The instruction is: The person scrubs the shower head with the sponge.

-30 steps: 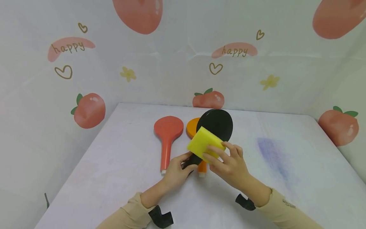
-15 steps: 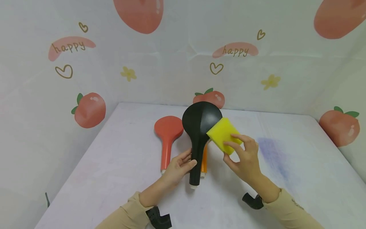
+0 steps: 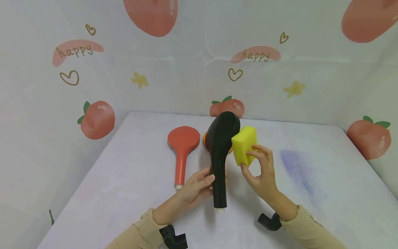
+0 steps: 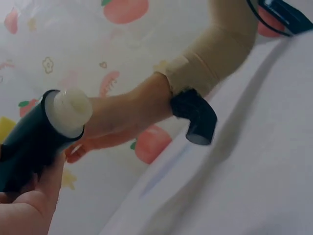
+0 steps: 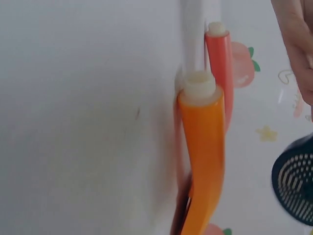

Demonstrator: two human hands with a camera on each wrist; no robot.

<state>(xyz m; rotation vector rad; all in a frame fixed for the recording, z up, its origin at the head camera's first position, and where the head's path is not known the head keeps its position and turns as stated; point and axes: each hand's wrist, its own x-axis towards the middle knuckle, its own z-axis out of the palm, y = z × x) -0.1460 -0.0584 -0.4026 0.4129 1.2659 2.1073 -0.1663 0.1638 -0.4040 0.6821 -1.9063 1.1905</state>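
In the head view my left hand [image 3: 195, 189] grips the handle of a black shower head [image 3: 219, 176], fingers behind it and thumb at its side. The shower head is raised over the table, seen nearly edge-on. Its pale threaded end [image 4: 73, 107] faces the left wrist camera, and the right wrist view catches its perforated face [image 5: 296, 182]. My right hand [image 3: 265, 177] pinches a yellow sponge [image 3: 244, 145] between thumb and fingers, right at the side of the shower head. An orange shower head [image 5: 201, 142] lies on the table, mostly hidden behind the black one in the head view.
A red shower head [image 3: 183, 141] lies on the white table [image 3: 130, 166] to the left of my left hand. Black curved mounts [image 3: 173, 237] hang at both wrists. A bluish smudge [image 3: 296, 169] marks the tabletop at right, and a printed cloth wall [image 3: 186, 79] stands behind.
The black shower head has swung from tilted to upright and turned edge-on. The sponge has gone from over its handle to the right side of its head, turning as it moved.
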